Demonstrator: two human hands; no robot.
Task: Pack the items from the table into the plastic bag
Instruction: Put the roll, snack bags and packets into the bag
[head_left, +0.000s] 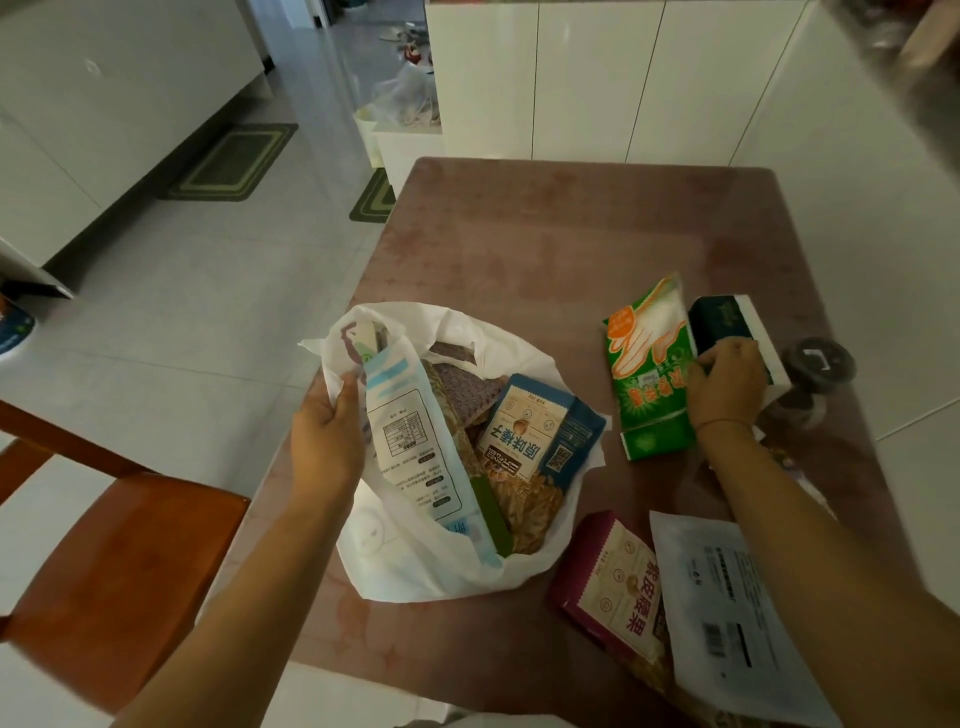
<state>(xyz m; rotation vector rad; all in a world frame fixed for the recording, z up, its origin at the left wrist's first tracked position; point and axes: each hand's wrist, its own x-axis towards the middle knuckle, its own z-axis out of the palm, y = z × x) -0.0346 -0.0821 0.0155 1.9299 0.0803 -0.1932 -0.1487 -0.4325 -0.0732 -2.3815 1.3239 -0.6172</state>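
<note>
A white plastic bag (415, 566) lies open on the brownish table (571, 234). My left hand (324, 426) grips its left rim. Inside lie a blue-and-white packet (410, 441), a blue nut pouch (535, 431) and a purple patterned cloth (467, 384). To the right, my right hand (727, 379) holds a dark green and white box (727, 322), fingers curled over its near end. A green glove packet (644, 364) lies just left of that box.
A maroon nut pouch (608, 587) and a white mailer (727, 608) lie near the table's front right. A dark round jar (815, 364) stands right of the box. A wooden chair (114, 561) is at the left. White cabinets stand behind the table.
</note>
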